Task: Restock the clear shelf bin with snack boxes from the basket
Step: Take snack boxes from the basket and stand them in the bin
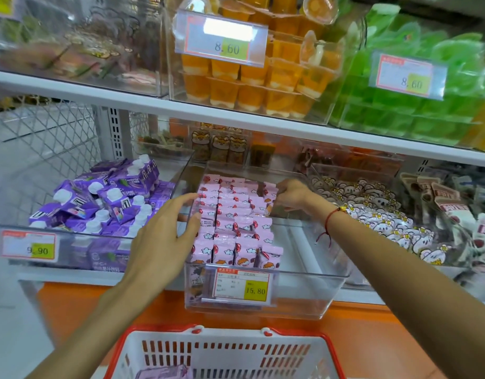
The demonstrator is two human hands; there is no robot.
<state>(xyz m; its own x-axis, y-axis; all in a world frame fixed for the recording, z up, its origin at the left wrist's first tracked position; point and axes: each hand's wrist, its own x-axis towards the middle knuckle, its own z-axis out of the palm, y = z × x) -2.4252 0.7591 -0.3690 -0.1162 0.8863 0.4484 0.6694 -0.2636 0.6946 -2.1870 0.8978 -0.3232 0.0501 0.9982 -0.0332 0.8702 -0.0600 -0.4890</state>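
Note:
A clear shelf bin (312,296) juts out from the lower shelf, its left two thirds filled with rows of pink snack boxes (233,228). My left hand (162,239) rests with spread fingers against the bin's left wall, holding nothing. My right hand (290,194) reaches into the back of the bin, fingers closed on a pink snack box at the right end of the far rows. Below, a white basket with a red rim (331,351) holds a purple-pink box (164,372) at its bottom left.
A bin of purple drink cartons (104,198) stands to the left and a bin of white cartoon packets (378,214) to the right. The upper shelf (235,116) carries orange and green jelly cups. An orange ledge (99,302) runs under the shelf.

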